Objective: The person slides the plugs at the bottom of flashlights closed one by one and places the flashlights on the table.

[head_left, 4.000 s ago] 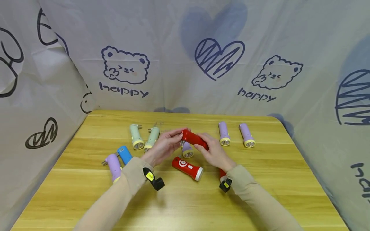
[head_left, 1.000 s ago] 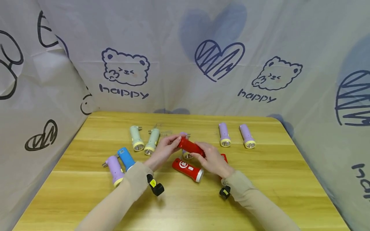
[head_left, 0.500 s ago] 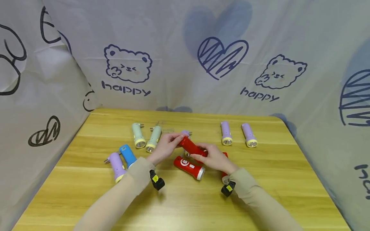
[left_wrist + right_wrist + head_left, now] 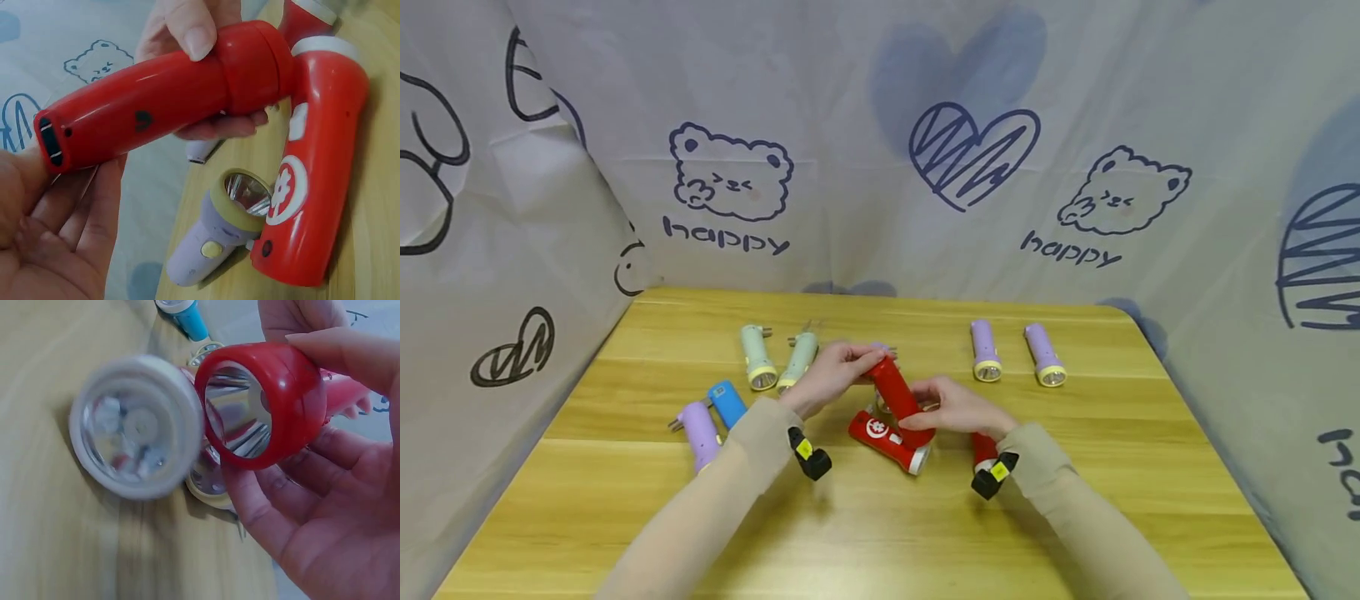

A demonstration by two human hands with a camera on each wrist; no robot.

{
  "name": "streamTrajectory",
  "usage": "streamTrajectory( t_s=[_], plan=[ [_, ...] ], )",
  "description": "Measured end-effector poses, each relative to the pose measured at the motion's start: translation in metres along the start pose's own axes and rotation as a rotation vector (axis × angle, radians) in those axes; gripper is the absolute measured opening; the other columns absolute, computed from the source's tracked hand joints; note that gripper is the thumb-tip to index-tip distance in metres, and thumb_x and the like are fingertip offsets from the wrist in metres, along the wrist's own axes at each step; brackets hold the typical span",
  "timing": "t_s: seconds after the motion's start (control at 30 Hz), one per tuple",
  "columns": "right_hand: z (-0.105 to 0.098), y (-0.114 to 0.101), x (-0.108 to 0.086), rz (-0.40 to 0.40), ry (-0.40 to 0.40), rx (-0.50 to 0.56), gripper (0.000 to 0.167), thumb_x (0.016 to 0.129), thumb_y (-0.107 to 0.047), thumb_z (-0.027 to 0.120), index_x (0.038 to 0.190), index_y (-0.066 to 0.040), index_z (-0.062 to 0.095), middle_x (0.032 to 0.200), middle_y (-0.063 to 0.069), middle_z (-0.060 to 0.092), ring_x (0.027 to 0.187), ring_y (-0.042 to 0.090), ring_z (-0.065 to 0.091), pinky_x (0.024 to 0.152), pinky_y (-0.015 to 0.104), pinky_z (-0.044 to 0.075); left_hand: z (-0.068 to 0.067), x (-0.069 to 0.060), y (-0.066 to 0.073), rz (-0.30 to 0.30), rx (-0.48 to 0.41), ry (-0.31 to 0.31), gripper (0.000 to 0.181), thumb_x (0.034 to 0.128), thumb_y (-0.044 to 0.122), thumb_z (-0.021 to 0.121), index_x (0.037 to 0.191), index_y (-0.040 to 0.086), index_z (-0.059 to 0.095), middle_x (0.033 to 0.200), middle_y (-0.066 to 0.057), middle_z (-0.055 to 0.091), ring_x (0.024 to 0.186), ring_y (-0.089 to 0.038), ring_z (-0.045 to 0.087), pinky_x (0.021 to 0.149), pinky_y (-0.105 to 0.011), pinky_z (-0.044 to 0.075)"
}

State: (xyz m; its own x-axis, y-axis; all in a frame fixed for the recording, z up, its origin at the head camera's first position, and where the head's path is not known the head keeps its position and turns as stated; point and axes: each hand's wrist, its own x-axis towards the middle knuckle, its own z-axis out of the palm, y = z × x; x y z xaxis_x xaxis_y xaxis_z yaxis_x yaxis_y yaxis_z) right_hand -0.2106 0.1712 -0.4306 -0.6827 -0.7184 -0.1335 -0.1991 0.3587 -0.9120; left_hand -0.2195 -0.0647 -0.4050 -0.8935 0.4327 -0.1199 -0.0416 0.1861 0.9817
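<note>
Both hands hold a red flashlight [image 4: 895, 392] above the table, tail up and lamp end tilted down to the right. My left hand [image 4: 829, 377] pinches its tail; in the left wrist view the two metal prongs [image 4: 51, 142] lie flat in their dark slot. My right hand [image 4: 962, 408] grips the lamp end, thumb on one side and fingers on the other, its reflector facing the right wrist camera. Just below lies a second red flashlight [image 4: 880, 437] with a white emblem and white rim. Behind it a purple flashlight [image 4: 209, 234] is partly hidden in the head view.
Under the right wrist lies another red flashlight [image 4: 982, 448]. Two green flashlights [image 4: 758, 357] stick out prongs at the back left. A blue flashlight [image 4: 726, 403] and a purple flashlight [image 4: 698, 432] lie near the left forearm. Two purple flashlights [image 4: 984, 348] lie back right.
The held flashlight has tipped steeper, its lamp end lower and nearer the red one beneath. Its prongs, sticking out four seconds ago, are now folded in. Both hands keep their hold.
</note>
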Motion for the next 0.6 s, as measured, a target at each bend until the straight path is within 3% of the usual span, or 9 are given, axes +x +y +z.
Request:
streamTrajectory(
  t_s=[0.2, 0.37, 0.6],
  plan=[
    [0.001, 0.0, -0.002, 0.011, 0.012, 0.035, 0.046, 0.094, -0.016, 0.069, 0.134, 0.007, 0.059, 0.127, 0.025, 0.068, 0.104, 0.01, 0.068, 0.092, 0.025, 0.056, 0.003, 0.001, 0.002, 0.014, 0.047, 0.068, 0.036, 0.1082, 0.025, 0.047, 0.134, 0.006, 0.065, 0.134, -0.015, 0.067, 0.118, -0.026, 0.069, 0.107, -0.041, 0.053],
    [0.001, 0.0, -0.005, 0.043, 0.067, 0.049, 0.041, 0.095, -0.02, 0.068, 0.129, 0.003, 0.063, 0.121, 0.023, 0.071, 0.099, 0.009, 0.068, 0.089, 0.024, 0.056, 0.002, -0.001, 0.001, 0.087, 0.128, 0.108, 0.039, 0.1094, 0.025, 0.043, 0.136, 0.004, 0.062, 0.135, -0.015, 0.066, 0.121, -0.029, 0.066, 0.106, -0.043, 0.053],
    [-0.002, -0.001, -0.007, 0.084, 0.17, 0.143, 0.043, 0.096, -0.022, 0.068, 0.132, 0.002, 0.063, 0.121, 0.023, 0.071, 0.098, 0.01, 0.069, 0.088, 0.024, 0.055, -0.001, -0.01, -0.005, 0.216, 0.44, 0.163, 0.037, 0.1068, 0.018, 0.049, 0.139, 0.003, 0.059, 0.136, -0.016, 0.065, 0.121, -0.032, 0.064, 0.103, -0.046, 0.054]
  ],
)
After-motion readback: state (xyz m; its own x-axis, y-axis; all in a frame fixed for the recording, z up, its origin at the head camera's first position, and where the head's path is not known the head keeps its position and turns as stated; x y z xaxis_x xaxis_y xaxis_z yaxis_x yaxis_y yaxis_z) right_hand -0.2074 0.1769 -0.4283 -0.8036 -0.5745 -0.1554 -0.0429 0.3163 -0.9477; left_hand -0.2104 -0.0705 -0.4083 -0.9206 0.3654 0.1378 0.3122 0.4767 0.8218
